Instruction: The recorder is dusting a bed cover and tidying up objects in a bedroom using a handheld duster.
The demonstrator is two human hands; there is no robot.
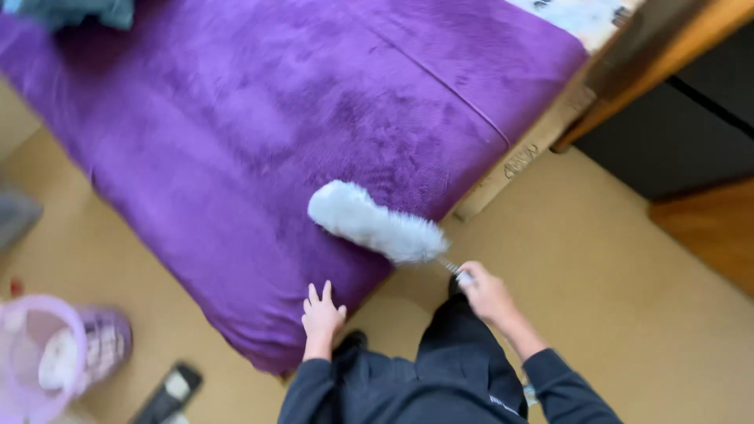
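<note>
Duster head [375, 223], white and fluffy, lies on the purple plush bed cover [259, 133] near its front edge. Right hand [485, 294] is closed around the duster's thin handle, well back from the head. Left hand [322, 314] rests flat on the cover's corner, fingers spread. Judgement: brace the cover with that palm, keep the head low, use long overlapping strokes toward the beige floor [613, 314] side.

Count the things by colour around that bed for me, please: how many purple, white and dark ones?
Purple: 2 (bed cover, basket)
White: 1 (fluffy duster, held by right hand)
Dark: 1 (flat object on floor)
Total: 4
</note>
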